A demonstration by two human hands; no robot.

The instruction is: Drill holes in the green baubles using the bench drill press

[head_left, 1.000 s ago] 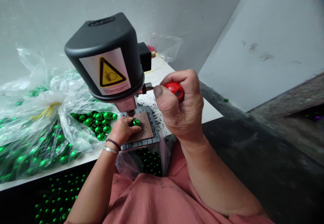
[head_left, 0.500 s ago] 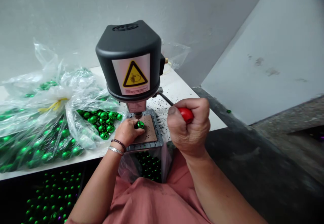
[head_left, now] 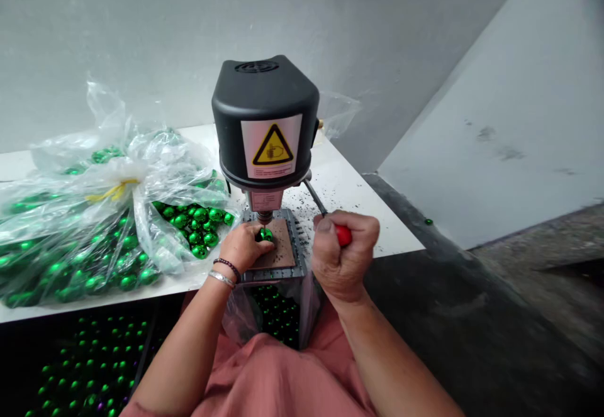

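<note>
A black drill press with a yellow warning label stands on the white table. My left hand grips a shiny green ball between thumb and fingers on the brown board of the press base. The drill bit comes down right at the top of the ball; how deep it reaches I cannot tell. My right hand is wrapped round the red knob at the end of the feed lever, right of the press.
Clear plastic bags tied with a yellow strip hold many green balls on the left of the table. Dark shavings lie around the base. Below the table edge are more green balls and an open bag of them.
My right hand has pulled the red knob downward, and the lever now slopes down more steeply. The left hand keeps its hold on the ball. The camera view has shifted left.
</note>
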